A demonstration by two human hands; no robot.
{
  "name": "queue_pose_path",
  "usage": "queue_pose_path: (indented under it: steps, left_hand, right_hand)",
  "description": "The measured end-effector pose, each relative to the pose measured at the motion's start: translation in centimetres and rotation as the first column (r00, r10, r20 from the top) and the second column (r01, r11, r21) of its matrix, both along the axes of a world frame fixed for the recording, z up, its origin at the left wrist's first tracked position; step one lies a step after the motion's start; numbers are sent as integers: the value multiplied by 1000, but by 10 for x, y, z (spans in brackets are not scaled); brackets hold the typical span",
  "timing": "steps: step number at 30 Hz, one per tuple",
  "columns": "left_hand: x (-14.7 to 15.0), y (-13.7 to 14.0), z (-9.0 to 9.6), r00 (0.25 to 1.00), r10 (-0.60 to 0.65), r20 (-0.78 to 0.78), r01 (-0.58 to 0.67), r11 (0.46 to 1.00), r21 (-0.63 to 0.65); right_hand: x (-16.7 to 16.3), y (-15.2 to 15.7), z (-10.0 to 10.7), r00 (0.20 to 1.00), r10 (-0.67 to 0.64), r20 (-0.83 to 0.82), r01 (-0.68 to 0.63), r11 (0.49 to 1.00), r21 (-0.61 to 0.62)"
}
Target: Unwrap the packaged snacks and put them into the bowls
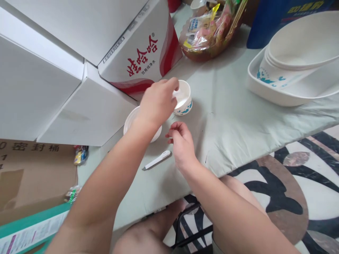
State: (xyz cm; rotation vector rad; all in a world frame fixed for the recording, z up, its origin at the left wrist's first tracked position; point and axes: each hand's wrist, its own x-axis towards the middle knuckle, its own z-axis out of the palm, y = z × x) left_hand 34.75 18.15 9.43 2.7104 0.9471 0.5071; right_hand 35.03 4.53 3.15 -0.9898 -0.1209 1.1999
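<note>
Left arm's bare and stretched further out, left hand knuckles-up with the fingers hooked over, kinda blurry at the tips. Right arm's bare too, right hand nearer the body, fingers loosely curled inward. The two hands aren't touching.

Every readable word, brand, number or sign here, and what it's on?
"娃哈哈®": red-white box
"饮用纯净水": same box
"0 密封桶": brown box, cut off left
"1": brown box
"4": brown box
Too small or blurred: blue package, snack wrappers, green box, barcode strip.
</note>
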Motion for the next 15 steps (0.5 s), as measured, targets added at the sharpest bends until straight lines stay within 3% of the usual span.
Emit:
queue_pose_path:
  steps: [4, 7, 10, 12, 15]
  left_hand:
    - [40, 28, -35, 961, -2, -276, -54, 979, -195]
    - [60, 38, -37, 949, -43, -313, -85, 919, -385]
    - [65, 31, -7, 948, 92, -305, -239, 837, -492]
    - [50, 16, 20, 965, 153, -212, -234, 868, -438]
    - [-6, -23, 46, 956, 227, 186, -158, 932, -325]
  right_hand:
    - [8, -5, 3, 999, -8, 35, 7, 1000, 12]
    - [16, -8, 2, 998, -49, 50, 49, 999, 3]
    - [21, -9, 1, 996, -78, 40, 78, 997, 3]
    - [22, -10, 1, 997, -61, 42, 60, 998, 18]
    - [22, -12, 0, 997, -41, 59, 39, 999, 38]
